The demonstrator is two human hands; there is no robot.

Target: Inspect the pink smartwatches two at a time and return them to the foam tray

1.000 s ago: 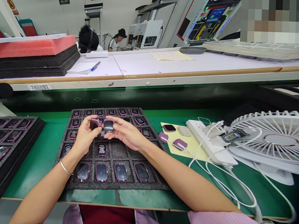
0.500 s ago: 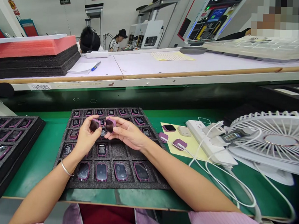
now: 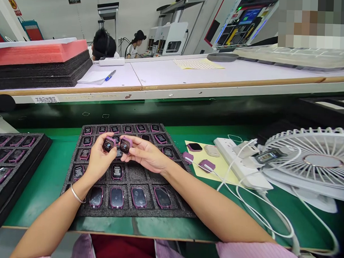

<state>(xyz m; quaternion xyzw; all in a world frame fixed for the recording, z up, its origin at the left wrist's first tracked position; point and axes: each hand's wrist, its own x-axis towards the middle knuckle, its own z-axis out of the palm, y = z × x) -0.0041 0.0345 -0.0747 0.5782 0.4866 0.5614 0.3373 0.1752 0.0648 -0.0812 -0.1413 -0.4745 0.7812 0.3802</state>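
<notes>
My left hand [image 3: 101, 154] is closed on a purple smartwatch body [image 3: 108, 144], thumb on one edge and fingers around the other. Close beside it, my right hand [image 3: 145, 153] pinches a second purple smartwatch body [image 3: 125, 145]. Both screens face me and are lit with a small coloured picture. The hands hover over a dark grey foam tray [image 3: 136, 174], whose square pockets hold several more purple watch bodies. Many of those show white text. In the front row, a watch body [image 3: 117, 198] has a dark screen. Some pockets under my right hand hold nothing.
To the left lies another foam tray [image 3: 32, 158] of watches. At right, a yellow sheet [image 3: 197, 169] bears several watch pieces with white cables, beside a white power strip [image 3: 238, 165] and a white fan [image 3: 314, 160]. A raised shelf [image 3: 162, 78] spans the back; co-workers sit beyond.
The screens of both held watches were dark and now show a small coloured picture. My hands have stayed almost in place.
</notes>
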